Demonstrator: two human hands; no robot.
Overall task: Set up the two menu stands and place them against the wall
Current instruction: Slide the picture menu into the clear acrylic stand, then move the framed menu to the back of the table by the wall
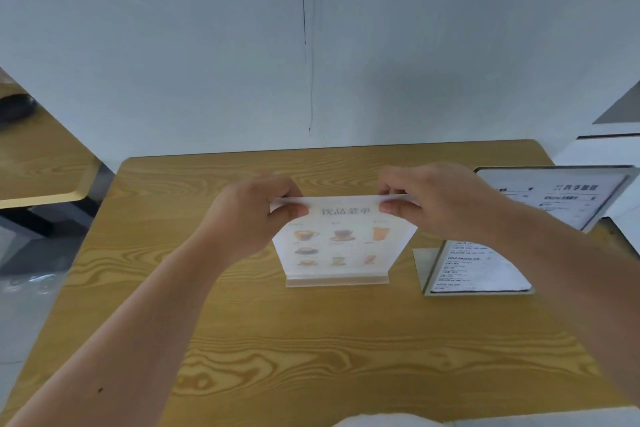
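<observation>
**Drink menu stand held at both top corners, mid-table**

Pale grey wall closes off the far side of the light wood-grain table, with a thin dark vertical seam running down it above the table's far edge. I read the scene from the head camera only.

1. Task item one: the clear acrylic menu stand with a pictured drinks card stands upright on its base strip near the middle of the table, well short of the wall. Its printed face points toward the camera.
2. Left hand: thumb in front, fingers behind, pinched on the stand's upper left corner.
3. Right hand: same pinch on the upper right corner, thumb on the front face.
4. Task item two: the grey-framed text menu stand sits at the right side of the table, its panel tilted back, partly hidden by the right forearm. Neither hand touches it. A printed black-and-white text sheet shows below the forearm, over a flat grey plate; I cannot tell whether this belongs to the same stand.
5. Surroundings: a second wood-grain table lies at the left, apart from the work table.
</observation>
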